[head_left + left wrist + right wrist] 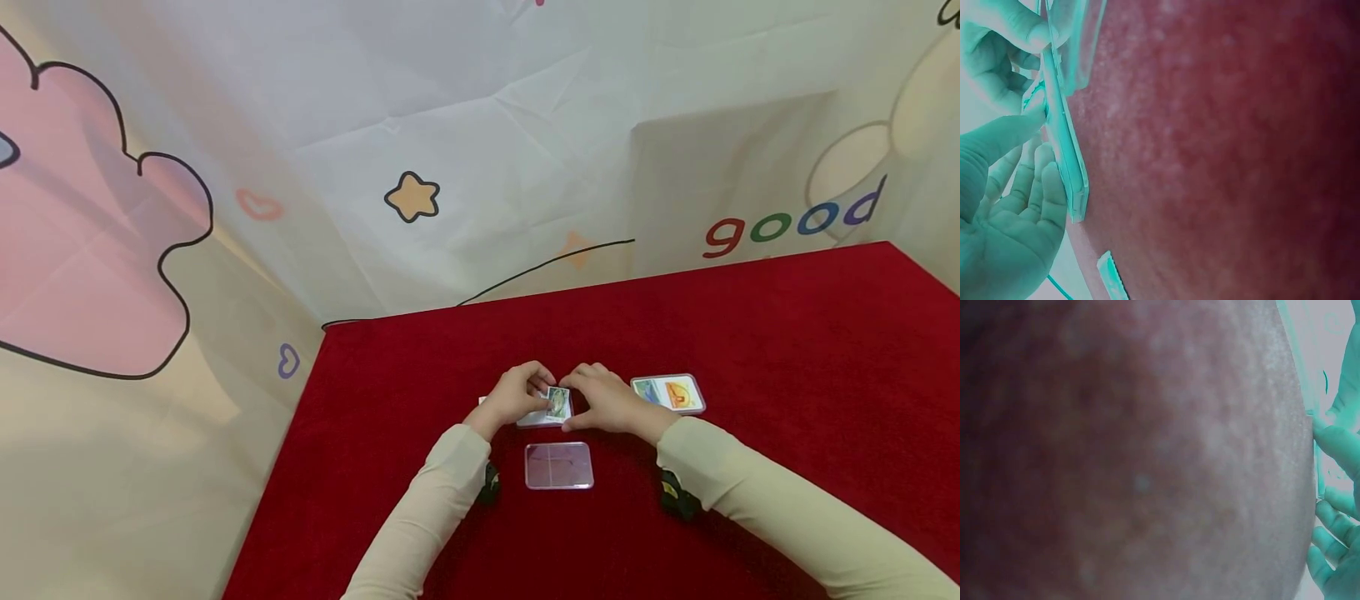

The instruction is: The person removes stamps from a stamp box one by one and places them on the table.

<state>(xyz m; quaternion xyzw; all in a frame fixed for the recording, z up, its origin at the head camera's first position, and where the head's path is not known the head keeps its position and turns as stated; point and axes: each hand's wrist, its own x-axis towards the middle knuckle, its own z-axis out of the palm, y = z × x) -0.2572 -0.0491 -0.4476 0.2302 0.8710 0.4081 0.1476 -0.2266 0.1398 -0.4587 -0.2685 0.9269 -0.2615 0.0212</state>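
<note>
In the head view a stamp with a green picture lies over the right part of a flat clear case. My left hand pinches the stamp, its thumb in front and its fingers behind; in the left wrist view the stamp's serrated edge shows by the thumb. From the other side my right hand holds the case's right end, thumb at the near corner and fingertips at the far corner. Nearer to me a clear lid lies flat. The left hand hides part of the case.
A closed-looking clear case with two colourful stamps lies right of my right hand. Another stamp lies left of the left hand, mostly covered in the head view. Everything rests on a red cloth table before a printed curtain.
</note>
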